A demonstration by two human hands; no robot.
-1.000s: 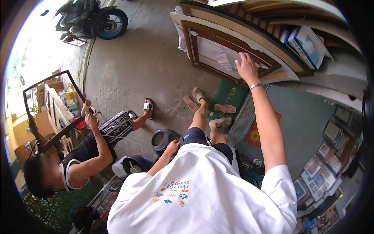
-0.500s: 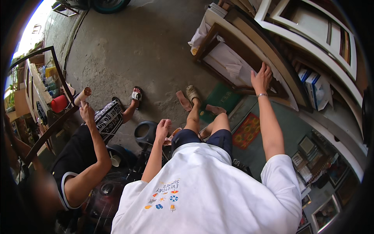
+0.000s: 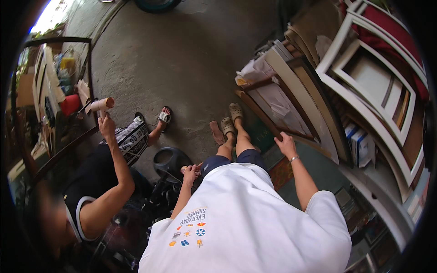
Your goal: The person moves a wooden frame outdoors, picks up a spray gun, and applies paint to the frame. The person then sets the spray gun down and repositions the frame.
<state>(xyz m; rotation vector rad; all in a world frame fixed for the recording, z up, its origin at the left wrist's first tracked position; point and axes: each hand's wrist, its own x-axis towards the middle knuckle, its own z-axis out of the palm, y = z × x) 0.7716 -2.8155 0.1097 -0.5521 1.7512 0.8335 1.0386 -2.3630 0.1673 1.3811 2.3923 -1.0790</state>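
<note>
My right hand (image 3: 285, 144) is closed on the near corner of a brown wooden frame (image 3: 257, 109). That frame tilts away from a stack of leaning frames, which includes a brown frame (image 3: 296, 107) with white sheeting behind it. Down by my left thigh, my left hand (image 3: 189, 174) is curled closed beside a motorbike. Something small and pinkish shows at its fingertips, too unclear to name.
At left a person's hand (image 3: 106, 126) holds a wooden mallet (image 3: 101, 104) by a dark upright frame (image 3: 57, 40). A motorbike (image 3: 170, 159) stands between us. White frames (image 3: 334, 84) lean at right. A pink slipper (image 3: 216, 132) lies by my clogs (image 3: 227, 125).
My right hand has come back toward me, and the front wooden frame now tilts out from the stack. My feet stand closer together. The other person's mallet is now held more level.
</note>
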